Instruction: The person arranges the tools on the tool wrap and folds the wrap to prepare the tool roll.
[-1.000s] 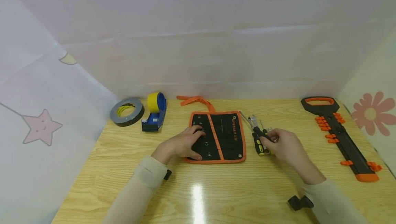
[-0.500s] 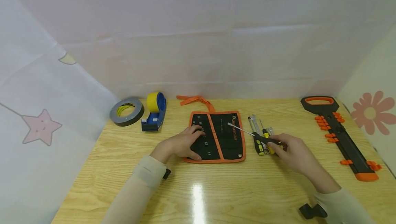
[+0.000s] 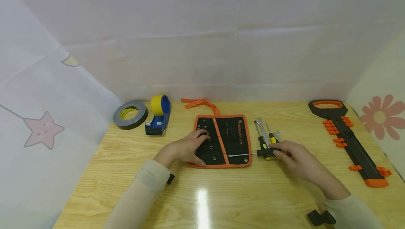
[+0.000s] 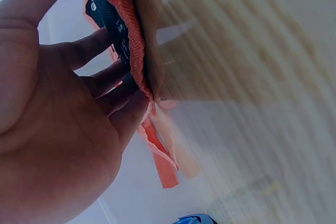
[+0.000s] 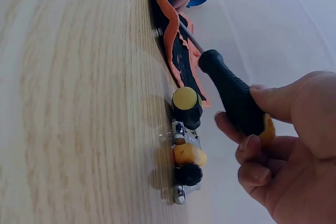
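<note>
A black tool pouch (image 3: 232,130) with orange edging and printed numbers lies flat on the table. My left hand (image 3: 185,148) rests on its left side with fingers spread; in the left wrist view the fingertips touch the pouch (image 4: 118,30) near its orange edge. My right hand (image 3: 300,160) pinches a screwdriver (image 3: 265,152) by the end of its black handle, thumb against fingers in the right wrist view. The shaft points left over the pouch's lower right part, its tip near the orange divider strip. Whether the tip touches the cloth I cannot tell.
Beside the pouch lie another screwdriver (image 3: 261,139), a wrench (image 3: 263,130), a yellow-handled screwdriver (image 3: 272,138) and a small wrench (image 3: 278,136). Grey tape (image 3: 139,116) and a blue tape dispenser (image 3: 155,129) stand back left. A black-orange rack (image 3: 351,144) lies right.
My right hand has lifted the screwdriver from the tool group and drawn it rightward. Its shaft has swung from pointing up-left to nearly level. My left hand has stayed on the pouch.
</note>
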{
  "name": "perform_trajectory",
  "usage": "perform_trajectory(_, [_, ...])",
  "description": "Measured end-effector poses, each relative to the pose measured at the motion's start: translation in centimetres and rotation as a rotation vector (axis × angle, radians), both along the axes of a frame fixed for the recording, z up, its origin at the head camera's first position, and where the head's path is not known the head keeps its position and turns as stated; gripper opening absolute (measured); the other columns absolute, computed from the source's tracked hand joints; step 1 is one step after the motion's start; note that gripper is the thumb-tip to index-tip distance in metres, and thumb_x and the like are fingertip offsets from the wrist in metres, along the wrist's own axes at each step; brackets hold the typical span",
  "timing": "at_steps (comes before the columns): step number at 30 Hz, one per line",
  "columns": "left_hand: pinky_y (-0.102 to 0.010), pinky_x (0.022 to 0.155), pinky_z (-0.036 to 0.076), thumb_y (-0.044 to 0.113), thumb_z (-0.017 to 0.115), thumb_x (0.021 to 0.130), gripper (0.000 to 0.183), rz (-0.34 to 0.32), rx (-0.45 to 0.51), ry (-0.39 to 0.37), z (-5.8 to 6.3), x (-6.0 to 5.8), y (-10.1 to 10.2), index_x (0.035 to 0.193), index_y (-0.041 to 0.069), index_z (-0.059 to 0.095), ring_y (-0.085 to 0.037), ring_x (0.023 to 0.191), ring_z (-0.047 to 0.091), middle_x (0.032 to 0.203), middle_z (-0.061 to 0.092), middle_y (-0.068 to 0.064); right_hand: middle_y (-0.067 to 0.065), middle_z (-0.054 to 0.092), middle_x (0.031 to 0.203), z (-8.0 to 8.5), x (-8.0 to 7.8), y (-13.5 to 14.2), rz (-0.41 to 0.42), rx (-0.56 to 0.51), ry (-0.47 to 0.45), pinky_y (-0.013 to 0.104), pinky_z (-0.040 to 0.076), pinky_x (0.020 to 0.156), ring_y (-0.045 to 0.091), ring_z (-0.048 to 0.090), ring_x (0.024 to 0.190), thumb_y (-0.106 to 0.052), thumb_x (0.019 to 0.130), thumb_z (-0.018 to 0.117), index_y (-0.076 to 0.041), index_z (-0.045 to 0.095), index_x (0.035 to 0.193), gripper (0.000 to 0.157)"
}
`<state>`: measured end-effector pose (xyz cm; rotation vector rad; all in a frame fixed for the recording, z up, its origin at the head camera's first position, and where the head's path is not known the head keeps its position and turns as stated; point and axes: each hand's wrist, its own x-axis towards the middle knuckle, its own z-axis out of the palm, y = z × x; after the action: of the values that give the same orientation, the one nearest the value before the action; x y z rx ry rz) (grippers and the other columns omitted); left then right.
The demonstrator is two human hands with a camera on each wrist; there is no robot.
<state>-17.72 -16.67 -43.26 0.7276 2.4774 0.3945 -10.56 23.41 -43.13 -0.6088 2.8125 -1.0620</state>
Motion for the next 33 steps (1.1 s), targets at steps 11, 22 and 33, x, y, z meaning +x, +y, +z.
perform_trajectory(11, [-0.057,0.130,0.033,0.046,0.091,0.087,0.103,-0.008,0.010,-0.002,0.0,0.0,-0.2,0.169,0.020,0.034,-0.037,0.168,0.016,0.182,0.012,-0.009,0.010,0.063,0.119,-0.4,-0.1,-0.9,0.045,0.045,0.040,0.023,0.043,0.063,-0.001,0.043,0.075,-0.007,0.096,0.081,-0.001,0.073,0.134,0.039])
perform_trajectory(22, [-0.056,0.131,0.032,0.045,0.092,0.087,0.104,-0.005,0.010,-0.005,-0.2,0.1,-0.3,0.169,0.020,0.034,-0.036,0.169,0.016,0.182,0.012,-0.009,0.007,0.072,0.120,-0.5,-0.3,-2.9,0.023,0.134,0.072,0.042,0.057,0.085,0.021,0.067,0.103,-0.014,0.094,0.085,-0.007,0.078,0.128,0.035])
perform_trajectory(33, [-0.057,0.131,0.031,0.047,0.091,0.087,0.105,-0.014,0.011,-0.001,0.0,0.1,-0.1,0.170,0.018,0.032,-0.037,0.168,0.016,0.182,0.010,-0.010,0.002,0.076,0.112,-0.7,-0.4,-5.0,0.052,0.152,0.124,0.041,0.058,0.082,0.017,0.068,0.096,-0.014,0.093,0.085,-0.009,0.079,0.121,0.029])
